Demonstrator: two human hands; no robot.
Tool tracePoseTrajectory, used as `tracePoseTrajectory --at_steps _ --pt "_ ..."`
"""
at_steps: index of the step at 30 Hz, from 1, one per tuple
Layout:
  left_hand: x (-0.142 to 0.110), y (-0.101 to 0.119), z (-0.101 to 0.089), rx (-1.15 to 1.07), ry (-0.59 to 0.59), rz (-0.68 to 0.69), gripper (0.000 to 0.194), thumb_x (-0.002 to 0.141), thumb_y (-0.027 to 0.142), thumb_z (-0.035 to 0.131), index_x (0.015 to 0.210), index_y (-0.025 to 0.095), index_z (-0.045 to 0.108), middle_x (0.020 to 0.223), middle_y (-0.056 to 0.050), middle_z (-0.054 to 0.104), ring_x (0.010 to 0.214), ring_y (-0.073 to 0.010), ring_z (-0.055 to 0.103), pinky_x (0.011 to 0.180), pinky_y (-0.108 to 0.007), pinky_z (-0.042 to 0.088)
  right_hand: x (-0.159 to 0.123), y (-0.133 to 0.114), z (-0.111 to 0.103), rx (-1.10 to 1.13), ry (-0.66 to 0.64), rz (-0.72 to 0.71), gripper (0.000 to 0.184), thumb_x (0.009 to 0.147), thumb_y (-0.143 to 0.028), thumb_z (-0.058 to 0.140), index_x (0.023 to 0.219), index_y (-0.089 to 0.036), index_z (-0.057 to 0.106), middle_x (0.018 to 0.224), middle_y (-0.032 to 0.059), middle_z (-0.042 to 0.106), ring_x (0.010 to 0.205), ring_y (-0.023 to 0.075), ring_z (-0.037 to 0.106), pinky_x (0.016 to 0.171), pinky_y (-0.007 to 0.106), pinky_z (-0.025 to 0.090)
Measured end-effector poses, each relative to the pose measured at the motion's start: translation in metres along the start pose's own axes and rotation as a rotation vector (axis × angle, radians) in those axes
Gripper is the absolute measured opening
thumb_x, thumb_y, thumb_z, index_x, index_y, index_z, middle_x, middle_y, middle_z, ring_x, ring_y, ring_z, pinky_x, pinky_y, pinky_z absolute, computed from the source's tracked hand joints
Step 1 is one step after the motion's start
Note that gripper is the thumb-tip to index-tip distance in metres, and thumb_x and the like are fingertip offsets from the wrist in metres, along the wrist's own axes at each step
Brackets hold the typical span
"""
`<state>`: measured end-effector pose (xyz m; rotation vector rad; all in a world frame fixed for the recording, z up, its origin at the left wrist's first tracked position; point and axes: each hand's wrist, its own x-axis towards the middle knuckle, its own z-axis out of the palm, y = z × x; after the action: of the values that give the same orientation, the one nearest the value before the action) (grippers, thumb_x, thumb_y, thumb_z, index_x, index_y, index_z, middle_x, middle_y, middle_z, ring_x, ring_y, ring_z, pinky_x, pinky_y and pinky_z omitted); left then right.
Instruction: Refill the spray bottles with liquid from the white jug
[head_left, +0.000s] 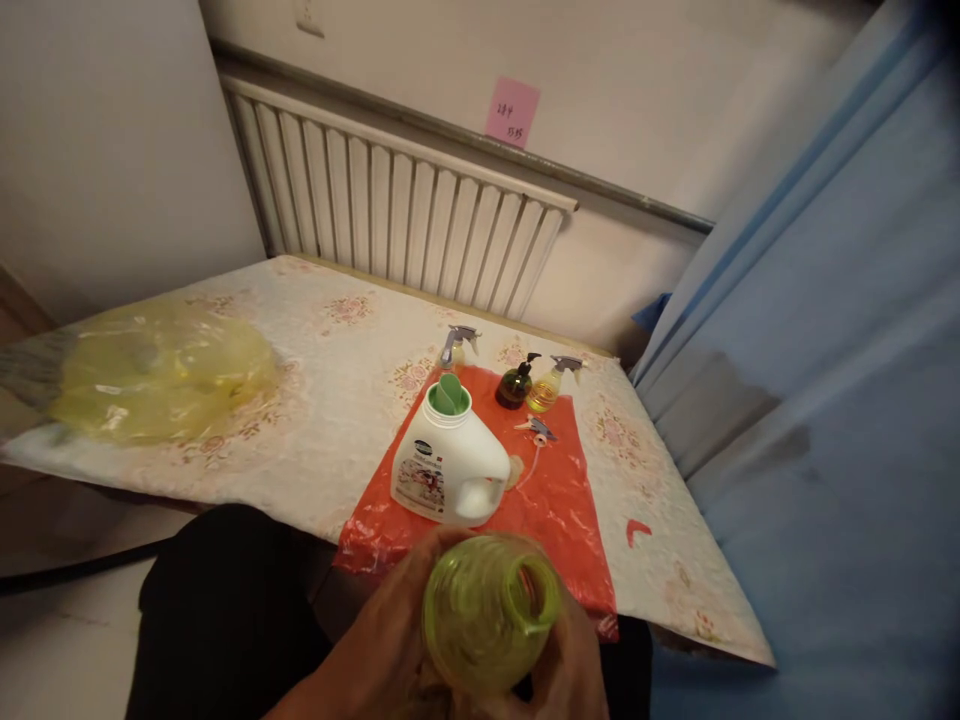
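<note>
Nearest: green-tinted see-through bottle point(480, 625), low in the middle, in front of the tbl's near edge, over the lap. It's tilted, open mouth point(532, 590) up & to the R. Left hand point(401, 610) is wrapped on one side, right hand point(576, 655) on the other, both clamped on the bottle. Some fingers are out of sight, so can't tell exactly how they meet underneath. Contents blurred; can't tell if there's liquid.

To do this hold well: keep palms low on the body, fingers off the rim, pressure even L/R. Thin plastic prob. gives if squeezed, & w/ no top on, anything inside could spill. Less tilt = safer; over the red bag point(566, 510) would prob. be better than over the lap, b/c drips land on plastic.

Just beyond, the white jug point(431, 470) stands upright on the bag, green spout point(450, 393) showing, handle to the R. Leave elbow room so it isn't knocked. Past it, a spray top point(538, 432) w/ tube lies on the bag; best kept dry & clear of sleeves.

Farther: dark pump bottle point(513, 388) next to yellow spray bottle point(544, 392), another spray bottle point(459, 350) to the L. Yellow bag point(165, 370) far L, radiator point(401, 210) behind.
</note>
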<state>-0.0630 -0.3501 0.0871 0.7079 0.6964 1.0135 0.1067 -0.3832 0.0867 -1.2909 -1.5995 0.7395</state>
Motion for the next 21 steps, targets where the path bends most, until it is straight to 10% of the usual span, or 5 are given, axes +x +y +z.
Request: tracePoseTrajectory --at_steps 6,11,21 --pt "-0.003 -0.006 -0.014 0.185 -0.158 0.065 0.096 0.053 0.015 0.089 0.138 0.028 0.046 0.134 -0.011 0.059 0.124 -0.0374 0.054 0.105 -0.047 0.042 0.012 -0.005 0.02 -0.009 0.033 0.128 0.071 0.06 -0.026 0.08 0.127 -0.022 0.059 0.113 0.0081 0.073 0.104 0.0313 0.068 0.08 0.032 0.061" --pt "-0.002 -0.02 -0.016 0.214 0.131 0.215 0.097 0.042 0.013 0.092 0.13 0.027 0.053 0.129 -0.012 0.062 0.122 -0.0431 0.053 0.101 -0.048 0.047 0.012 0.0 0.036 -0.01 0.071 0.185 0.077 0.053 -0.022 0.081 0.127 -0.021 0.06 0.125 0.0076 0.068 0.114 0.0347 0.064 0.092 0.036 0.057" --pt "-0.001 -0.01 -0.035 0.31 0.244 0.21 0.094 0.043 0.022 0.091 0.129 0.026 0.054 0.132 -0.013 0.06 0.131 -0.0451 0.045 0.101 -0.044 0.049 0.015 -0.005 0.059 -0.037 0.127 0.255 0.085 0.051 -0.033 0.089 0.13 -0.027 0.058 0.132 0.0057 0.064 0.123 0.036 0.058 0.099 0.037 0.054"
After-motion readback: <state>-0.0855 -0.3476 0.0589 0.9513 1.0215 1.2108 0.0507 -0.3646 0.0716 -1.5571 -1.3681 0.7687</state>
